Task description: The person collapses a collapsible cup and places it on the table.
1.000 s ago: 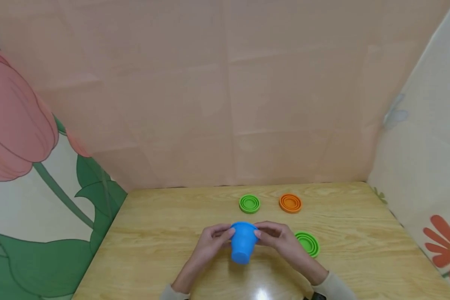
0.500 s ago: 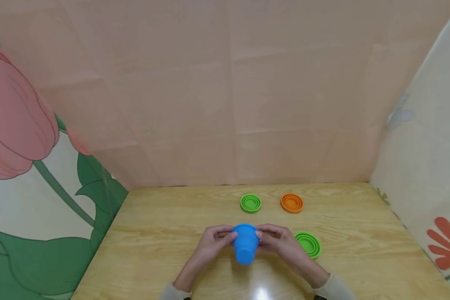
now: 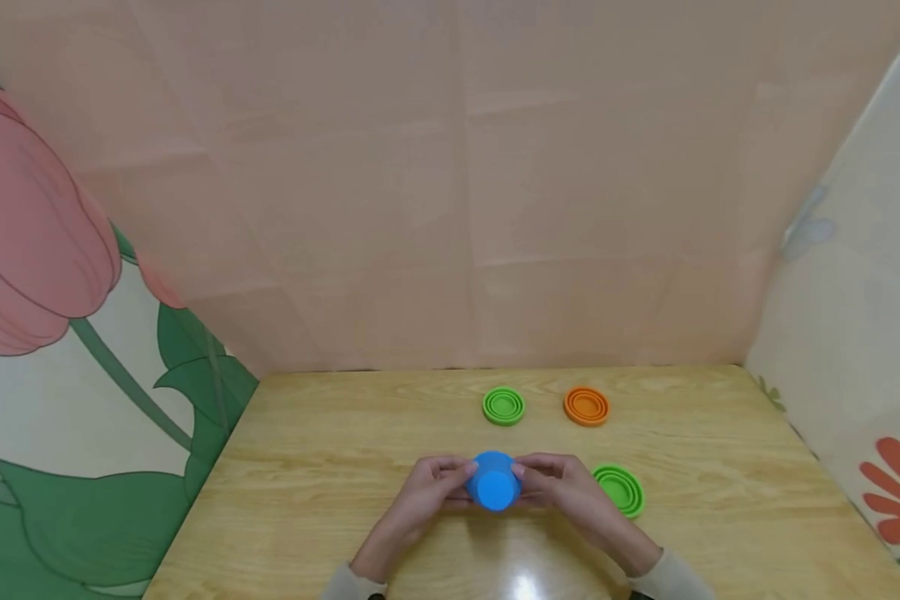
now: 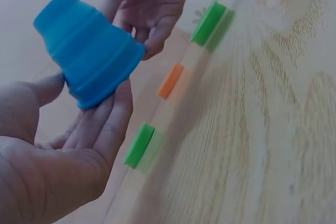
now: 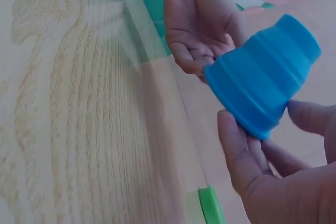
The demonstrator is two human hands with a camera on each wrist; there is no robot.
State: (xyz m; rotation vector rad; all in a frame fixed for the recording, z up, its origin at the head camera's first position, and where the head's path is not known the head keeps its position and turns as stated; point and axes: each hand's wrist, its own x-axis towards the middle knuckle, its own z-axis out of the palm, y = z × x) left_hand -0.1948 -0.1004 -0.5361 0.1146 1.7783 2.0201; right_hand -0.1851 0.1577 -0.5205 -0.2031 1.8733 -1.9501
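Between both hands, above the table, is a blue collapsible cup with stepped rings, drawn out long. Its closed narrow base faces the head camera, and the wide rim points away. My left hand pinches the rim end from the left, thumb on the side wall and fingers at the rim. From the right, my right hand grips the same end in a mirrored way. The left wrist view shows the cup's stepped wall tilted, and in the right wrist view the cup is apart from the tabletop.
A flattened green collapsible cup and an orange one lie towards the back of the wooden table. Another flattened green cup lies just beside the right forearm. A pink cloth backdrop stands behind the table.
The blue cup has tipped so its base now faces the head camera more directly and its side looks foreshortened. Both hands keep their hold, staying in nearly the same place.
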